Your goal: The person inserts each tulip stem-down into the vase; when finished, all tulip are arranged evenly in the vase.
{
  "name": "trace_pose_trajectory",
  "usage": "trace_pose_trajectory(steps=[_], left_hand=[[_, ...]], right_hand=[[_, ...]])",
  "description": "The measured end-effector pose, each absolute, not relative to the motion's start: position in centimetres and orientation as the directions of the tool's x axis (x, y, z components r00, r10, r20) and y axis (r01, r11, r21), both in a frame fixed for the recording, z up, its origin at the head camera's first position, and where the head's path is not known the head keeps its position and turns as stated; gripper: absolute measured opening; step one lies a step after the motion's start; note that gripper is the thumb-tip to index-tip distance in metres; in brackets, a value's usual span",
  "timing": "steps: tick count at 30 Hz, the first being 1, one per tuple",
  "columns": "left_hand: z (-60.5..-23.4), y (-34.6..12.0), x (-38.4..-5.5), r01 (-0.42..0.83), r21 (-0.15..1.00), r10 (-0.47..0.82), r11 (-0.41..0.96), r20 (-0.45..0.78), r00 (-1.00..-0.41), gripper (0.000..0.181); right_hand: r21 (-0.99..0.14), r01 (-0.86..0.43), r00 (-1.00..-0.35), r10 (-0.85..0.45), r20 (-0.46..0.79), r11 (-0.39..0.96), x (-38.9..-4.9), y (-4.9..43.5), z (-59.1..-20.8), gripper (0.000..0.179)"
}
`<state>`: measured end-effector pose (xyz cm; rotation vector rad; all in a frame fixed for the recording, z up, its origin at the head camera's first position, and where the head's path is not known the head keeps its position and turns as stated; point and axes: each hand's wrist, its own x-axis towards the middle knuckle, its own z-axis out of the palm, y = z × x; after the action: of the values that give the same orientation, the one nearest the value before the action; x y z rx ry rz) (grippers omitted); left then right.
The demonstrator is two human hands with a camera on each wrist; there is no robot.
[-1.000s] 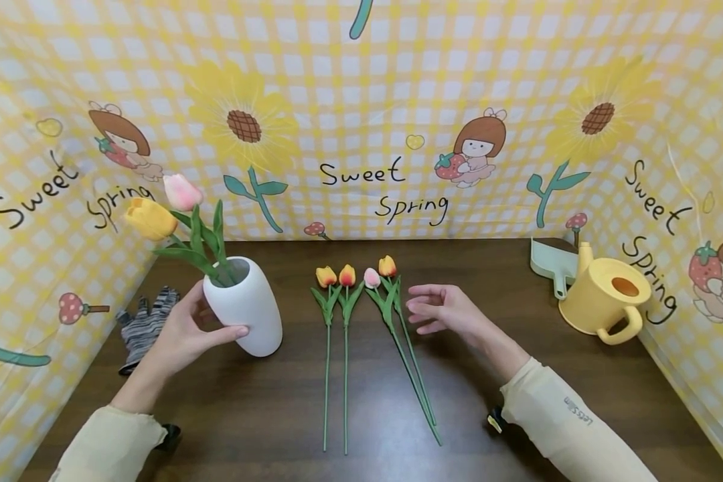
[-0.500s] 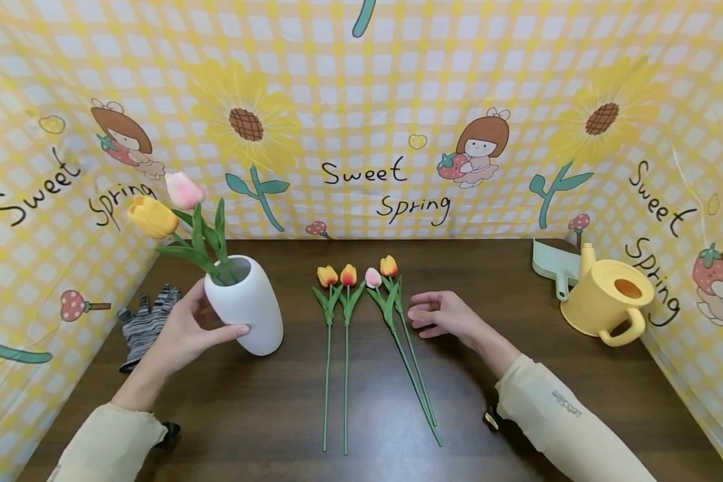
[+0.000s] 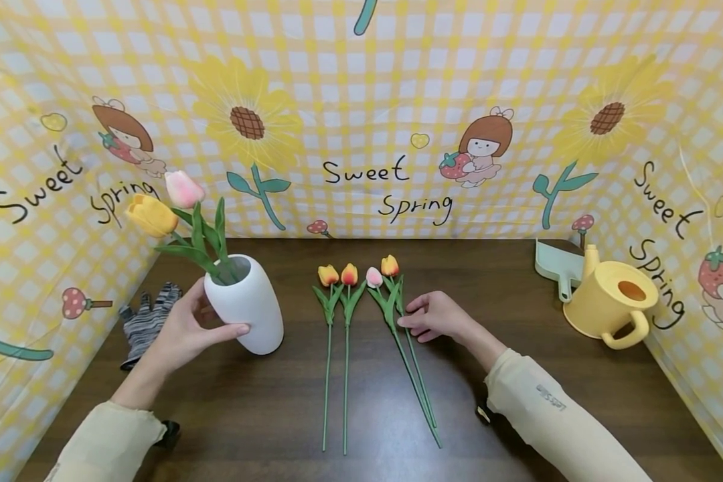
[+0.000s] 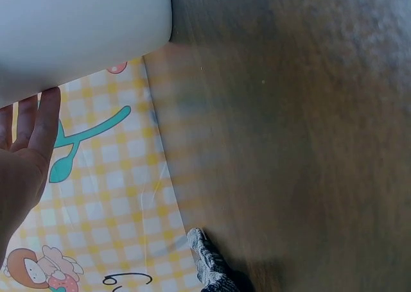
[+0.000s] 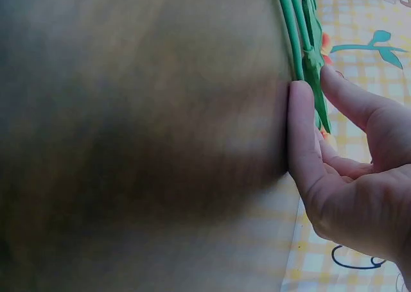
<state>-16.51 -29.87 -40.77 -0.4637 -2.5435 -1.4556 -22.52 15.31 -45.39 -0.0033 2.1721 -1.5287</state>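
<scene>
My left hand [image 3: 189, 328] grips the side of a white vase [image 3: 247, 311], its thumb across the front. The vase leans a little left and holds a yellow tulip [image 3: 152, 215] and a pink tulip [image 3: 185, 189]. My right hand [image 3: 440, 316] is at the paired tulips on the right: an orange tulip [image 3: 389, 265] and a pink-headed tulip [image 3: 373, 277] lying on the table. Its thumb and fingers stand apart on either side of the green stems [image 5: 290, 22], fingertips right at a leaf in the right wrist view.
Two more tulips [image 3: 346, 314] lie side by side mid-table. Behind my left wrist is a grey knit glove [image 3: 150, 321]. A yellow watering can [image 3: 605, 301] and a pale green dustpan [image 3: 557, 264] stand at the right. Checked cloth [image 3: 361, 120] walls the table [image 3: 265, 415].
My right hand has moved left and slightly down, from beside the right tulip pair to its stems. The left hand keeps its grip on the vase.
</scene>
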Motion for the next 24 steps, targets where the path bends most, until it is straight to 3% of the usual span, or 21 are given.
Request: trace_pose_trajectory(steps=[14, 24], left_hand=[[-40.6, -30.0, -16.6, 0.354, 0.808, 0.182, 0.471, 0.303, -0.935, 0.084], [-41.1, -30.1, -16.6, 0.357, 0.829, 0.189, 0.431, 0.304, -0.934, 0.085]], right_hand=[[-0.859, 0.226, -0.905, -0.227, -0.360, 0.460, -22.6, 14.3, -45.4, 0.030], [-0.847, 0.220, -0.907, -0.217, -0.360, 0.483, -22.4, 14.3, -45.3, 0.026]])
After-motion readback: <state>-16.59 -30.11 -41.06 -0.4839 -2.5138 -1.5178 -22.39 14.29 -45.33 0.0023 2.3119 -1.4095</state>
